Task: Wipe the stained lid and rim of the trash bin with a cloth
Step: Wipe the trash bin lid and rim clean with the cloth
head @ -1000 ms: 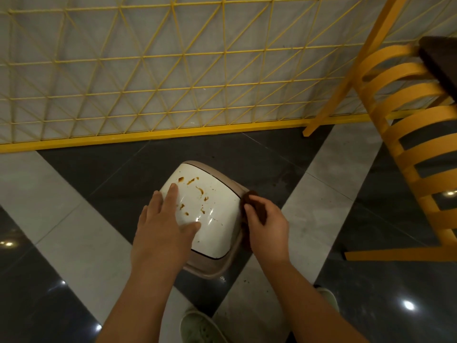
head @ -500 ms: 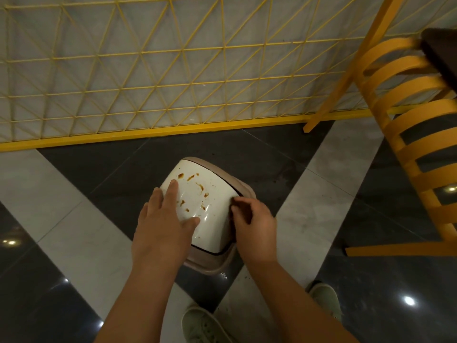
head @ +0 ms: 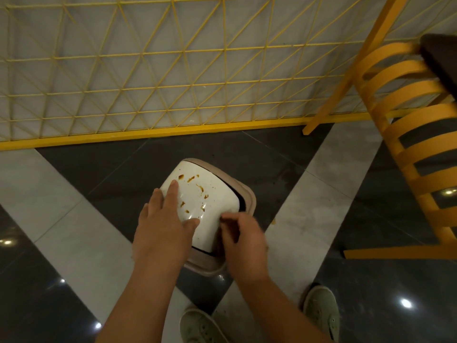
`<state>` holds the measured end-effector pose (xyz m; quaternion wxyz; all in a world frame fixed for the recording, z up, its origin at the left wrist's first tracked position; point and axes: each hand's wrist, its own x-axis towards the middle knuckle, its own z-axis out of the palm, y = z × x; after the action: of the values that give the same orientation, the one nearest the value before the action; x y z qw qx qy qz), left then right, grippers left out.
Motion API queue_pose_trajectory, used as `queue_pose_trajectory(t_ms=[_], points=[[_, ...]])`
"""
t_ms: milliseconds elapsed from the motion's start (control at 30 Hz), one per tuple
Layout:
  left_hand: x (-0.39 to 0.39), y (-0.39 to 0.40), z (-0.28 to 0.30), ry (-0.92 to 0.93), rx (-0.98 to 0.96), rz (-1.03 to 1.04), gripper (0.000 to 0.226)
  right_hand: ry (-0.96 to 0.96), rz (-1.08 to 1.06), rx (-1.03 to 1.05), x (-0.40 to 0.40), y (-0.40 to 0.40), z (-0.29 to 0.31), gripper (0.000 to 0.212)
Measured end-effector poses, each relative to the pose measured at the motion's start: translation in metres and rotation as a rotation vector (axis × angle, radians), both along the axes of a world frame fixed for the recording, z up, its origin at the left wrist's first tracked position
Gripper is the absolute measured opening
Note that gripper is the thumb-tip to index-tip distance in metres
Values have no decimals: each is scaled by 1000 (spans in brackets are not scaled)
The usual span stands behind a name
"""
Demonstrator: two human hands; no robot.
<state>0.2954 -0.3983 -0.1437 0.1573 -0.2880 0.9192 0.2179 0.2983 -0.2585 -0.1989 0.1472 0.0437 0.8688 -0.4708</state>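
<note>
Stains from the cloth hand: the brown stains point(head: 197, 191) lie on the upper middle of the lid point(head: 202, 194), up and to the left of the right hand point(head: 243, 240), which sits at the lid's near-right edge; a wiping stroke would, by this layout, run away from the person and leftward.
Nearer hand: the left hand point(head: 164, 222) is nearer the stains, its fingertips just beside the far ones, but it looks like the steadying hand.
Left fingers: straight and spread, pressing flat on the lid's left half, gripping nothing.
Right fingers: curled down at the lid edge, blurred; a dark patch under them may be the cloth, but it cannot be told apart from shadow, so whether they grip it cannot be told.
Bin: the trash bin point(head: 249, 201) stands on the floor point(head: 74, 231) between the hands, its white lid domed and tilted up toward the far-left corner, a dark gap showing along the right side.
Rim: the beige rim point(head: 205, 267) frames the lid; its near corner shows between the wrists.
Long axis: lid and rim run diagonally, near-right to far-left.
Surface: glossy lid, marks thin and scattered; polished tile floor in dark and pale bands.
Room: yellow lattice fence point(head: 173, 70) close behind the bin, yellow slatted chair point(head: 408, 125) well to the right, two shoes point(head: 202, 328) below.
</note>
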Motion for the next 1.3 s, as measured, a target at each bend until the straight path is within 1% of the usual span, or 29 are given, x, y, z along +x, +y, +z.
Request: queue_pose_trajectory(t_ms=[100,167,267,333,400,500,533,633,667,767,833,900,933,967,1067,1200,1233,1267,1300], points=[[-2,-1,0,6,5,-14,87,41,193,-109,34,-4,3,21],[-2,0,1,4,16,-27,86,-21,202,-128,32,4,2,25],[-1,-1,1,-7,36,-25,87,-62,62,-169,15,14,12,22],[-1,-2,1,-17,54,-15,87,-55,-64,-283,9,15,24,24],[0,0,3,-21,70,-9,88,-87,-118,-391,12,15,32,25],[-1,3,4,-22,70,1,88,-133,-156,-452,18,23,40,29],[-2,3,4,-25,68,3,88,-157,-109,-444,21,28,41,31],[-3,3,3,-32,72,13,88,-316,266,-300,25,42,43,33],[-3,3,3,-34,72,13,89,-373,326,-274,24,45,46,32],[-3,4,5,-39,84,17,89,-481,302,-326,11,55,54,25],[-3,3,5,-38,91,19,89,-508,410,-318,3,63,59,20],[-2,2,4,-22,94,21,88,-455,489,-282,2,65,63,19],[-2,2,4,-18,97,20,88,-407,467,-279,2,65,63,18],[-2,3,4,-18,98,18,88,-367,388,-305,3,66,63,17],[-2,4,5,-29,95,12,88,-287,73,-492,-2,66,66,17],[-2,3,4,-18,84,4,88,-261,-117,-691,-22,46,71,17],[-2,3,3,-18,83,4,88,-245,-164,-694,-28,38,67,19],[-2,3,3,-21,82,5,88,-187,-213,-625,-34,29,58,21],[-3,3,4,-26,80,7,88,-98,-253,-495,-40,21,47,23]])
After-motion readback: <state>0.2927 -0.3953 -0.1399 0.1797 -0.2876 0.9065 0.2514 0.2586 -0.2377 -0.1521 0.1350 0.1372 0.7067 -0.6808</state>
